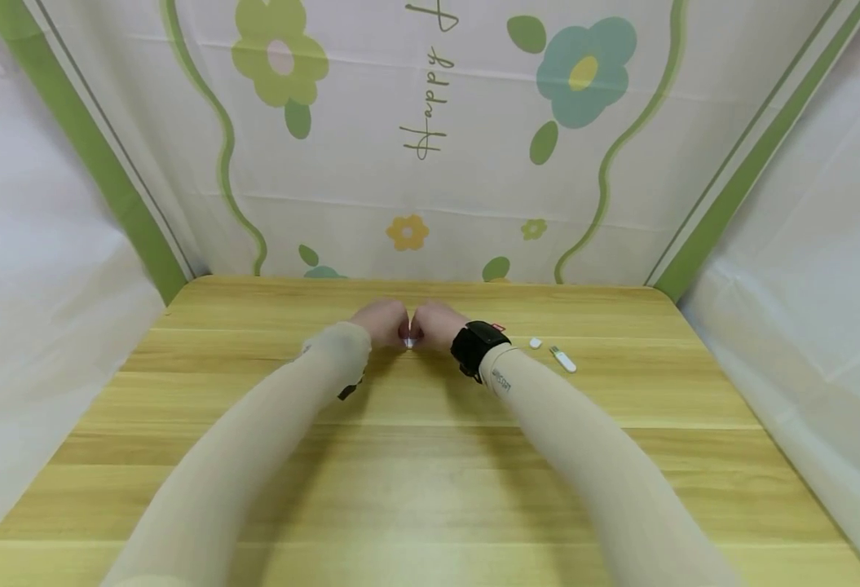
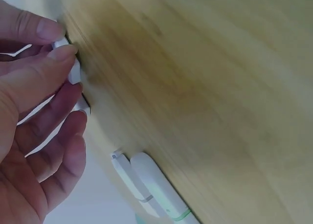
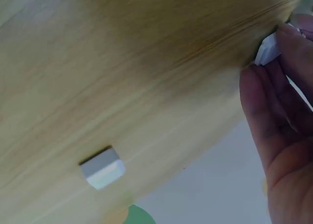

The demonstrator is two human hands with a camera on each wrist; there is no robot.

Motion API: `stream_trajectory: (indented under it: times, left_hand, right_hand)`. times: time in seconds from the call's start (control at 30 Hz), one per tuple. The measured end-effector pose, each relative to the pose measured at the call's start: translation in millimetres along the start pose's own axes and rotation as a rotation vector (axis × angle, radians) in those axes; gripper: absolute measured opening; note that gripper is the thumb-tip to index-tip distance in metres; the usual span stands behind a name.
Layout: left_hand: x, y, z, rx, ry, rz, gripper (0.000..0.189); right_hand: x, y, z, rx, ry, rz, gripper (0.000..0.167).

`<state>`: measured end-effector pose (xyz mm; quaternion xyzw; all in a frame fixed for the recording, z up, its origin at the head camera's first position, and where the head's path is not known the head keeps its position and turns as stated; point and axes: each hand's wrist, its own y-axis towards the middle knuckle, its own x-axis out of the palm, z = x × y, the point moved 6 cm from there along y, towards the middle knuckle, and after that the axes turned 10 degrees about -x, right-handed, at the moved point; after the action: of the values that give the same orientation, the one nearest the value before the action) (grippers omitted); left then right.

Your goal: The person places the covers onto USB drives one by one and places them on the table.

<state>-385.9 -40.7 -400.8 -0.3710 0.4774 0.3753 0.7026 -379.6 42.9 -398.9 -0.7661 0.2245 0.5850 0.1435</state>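
Observation:
At the far middle of the table, my left hand (image 1: 384, 322) and right hand (image 1: 435, 324) meet knuckle to knuckle. Between them shows a small white plastic piece (image 1: 410, 343), mostly covered by fingers. In the left wrist view, the thumb and fingers of my left hand (image 2: 41, 97) pinch this slim white piece (image 2: 75, 73), with the other hand's thumb just above. The right wrist view has my right hand (image 3: 286, 87) pinching the angled end of the white piece (image 3: 269, 49). I cannot tell whether it is one part or two.
Right of the hands lie a small white cap (image 1: 535, 343) and an uncapped white USB stick (image 1: 565, 360). A small red-edged item (image 1: 499, 327) peeks out behind the right wrist strap. Two white sticks, one green-banded (image 2: 159, 185) and one grey-banded (image 2: 131, 181), lie side by side.

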Motion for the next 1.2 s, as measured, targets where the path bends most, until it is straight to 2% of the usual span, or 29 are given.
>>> stream_trajectory:
  times: [0.27,0.43,0.53,0.9,1.2]
  left_hand:
    - [-1.6,-0.7,9.0,-0.073,0.074,0.032,0.014]
    - [-0.7,-0.6,10.4,-0.121,0.061,0.035,0.014]
    - [-0.3,0.3,7.5,-0.134,0.052,0.053,0.015]
    - [-6.7,-6.1,11.7,-0.136,0.052,0.07,0.014]
    - [2.4,-3.9,7.5,-0.092,0.044,0.084,0.017]
  right_hand:
    - [-1.1,-0.7,-1.7,0.084,-0.019,0.078,0.018]
    - [-1.2,-1.2,-3.5,0.159,-0.035,0.093,0.023]
    - [-2.0,0.4,-3.9,0.184,-0.044,0.09,0.02]
    - [-4.6,1.6,-6.6,0.213,-0.037,0.09,0.021]
    - [-0.6,-1.2,-2.8,0.206,-0.012,0.089,0.017]
